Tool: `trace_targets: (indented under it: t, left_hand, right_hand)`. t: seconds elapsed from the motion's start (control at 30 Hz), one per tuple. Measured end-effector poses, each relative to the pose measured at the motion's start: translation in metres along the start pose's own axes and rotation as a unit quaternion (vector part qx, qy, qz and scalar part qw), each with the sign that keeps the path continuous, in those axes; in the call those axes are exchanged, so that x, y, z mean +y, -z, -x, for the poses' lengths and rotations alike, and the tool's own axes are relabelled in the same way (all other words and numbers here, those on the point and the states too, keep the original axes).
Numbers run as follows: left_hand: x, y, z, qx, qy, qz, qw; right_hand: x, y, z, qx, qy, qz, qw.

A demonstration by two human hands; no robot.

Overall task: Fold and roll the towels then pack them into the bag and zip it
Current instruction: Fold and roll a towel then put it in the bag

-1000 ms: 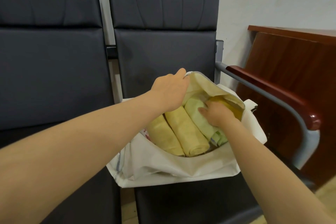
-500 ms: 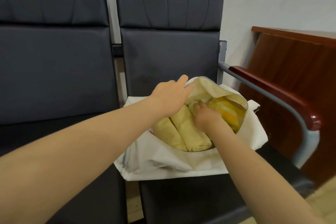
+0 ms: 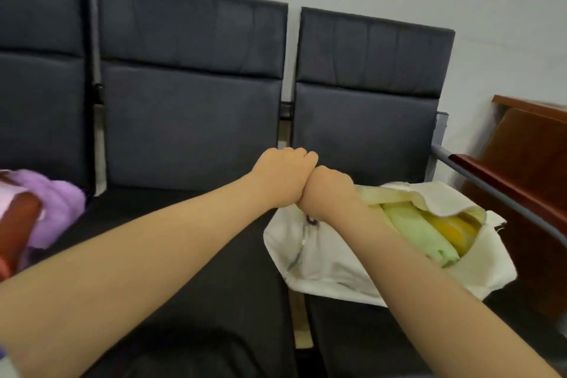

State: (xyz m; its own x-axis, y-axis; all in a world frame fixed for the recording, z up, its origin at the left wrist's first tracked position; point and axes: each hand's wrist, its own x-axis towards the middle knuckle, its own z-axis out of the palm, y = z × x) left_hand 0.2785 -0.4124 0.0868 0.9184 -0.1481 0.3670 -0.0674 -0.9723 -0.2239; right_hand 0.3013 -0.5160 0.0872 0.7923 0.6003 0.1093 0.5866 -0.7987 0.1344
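L grip (image 3: 282, 175) & R grip (image 3: 329, 193) are touching knuckle to knuckle, fingers curled, over the bag (image 3: 310, 258) end nearest the middle seat; can't tell if either is holding anything. Bag is lying unzipped on the right-end chair (image 3: 365, 138), w/ rolled green towel (image 3: 417, 233) & yellow towel (image 3: 454, 230) showing inside.

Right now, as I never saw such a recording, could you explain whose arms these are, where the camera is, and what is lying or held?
No machine: these are a person's bare arms, filmed by a camera worn on the head. The left hand and right hand meet, fingers curled, at the left end of a white bag on a black seat. The bag is open, showing a green rolled towel and a yellow towel. What the fingers grip is hidden.
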Motion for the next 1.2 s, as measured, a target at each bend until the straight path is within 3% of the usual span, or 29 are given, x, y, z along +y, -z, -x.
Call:
trace_targets:
  t: [0.23, 0.4, 0.53, 0.63, 0.77, 0.9, 1.0, 1.07, 1.13, 1.2]
  left_hand:
    - [-0.109, -0.015, 0.128, -0.065, 0.147, -0.009, 0.987]
    - [-0.190, -0.030, 0.230, -0.149, 0.274, -0.003, 0.950]
    - [-0.243, -0.049, 0.306, -0.155, 0.403, 0.006, 0.902]
    - [-0.276, -0.071, 0.360, -0.206, 0.477, -0.035, 0.854]
    - [-0.314, -0.105, 0.411, -0.290, 0.545, 0.022, 0.787]
    - [-0.335, -0.128, 0.442, -0.330, 0.577, 0.067, 0.744]
    - [-0.340, -0.132, 0.455, -0.236, 0.590, 0.003, 0.772]
    - [-0.343, -0.131, 0.453, -0.095, 0.640, 0.049, 0.761]
    - [-0.346, -0.121, 0.436, 0.071, 0.723, 0.230, 0.648]
    - [-0.343, -0.101, 0.407, 0.205, 0.713, 0.415, 0.527]
  right_hand:
    - [-0.160, -0.018, -0.028, -0.005, 0.141, -0.029, 0.990]
    - [-0.290, -0.039, -0.037, -0.023, 0.240, -0.079, 0.967]
    - [-0.372, -0.056, -0.040, -0.038, 0.281, -0.131, 0.950]
    - [-0.417, -0.072, -0.039, -0.072, 0.319, -0.158, 0.932]
    - [-0.454, -0.096, -0.038, -0.120, 0.404, -0.118, 0.899]
    - [-0.467, -0.114, -0.035, -0.194, 0.412, -0.052, 0.889]
    - [-0.465, -0.123, -0.034, -0.198, 0.406, -0.064, 0.890]
    - [-0.460, -0.125, -0.038, -0.212, 0.398, -0.085, 0.888]
    - [-0.459, -0.125, -0.041, -0.228, 0.392, -0.123, 0.883]
    - [-0.463, -0.120, -0.039, -0.253, 0.343, -0.284, 0.859]
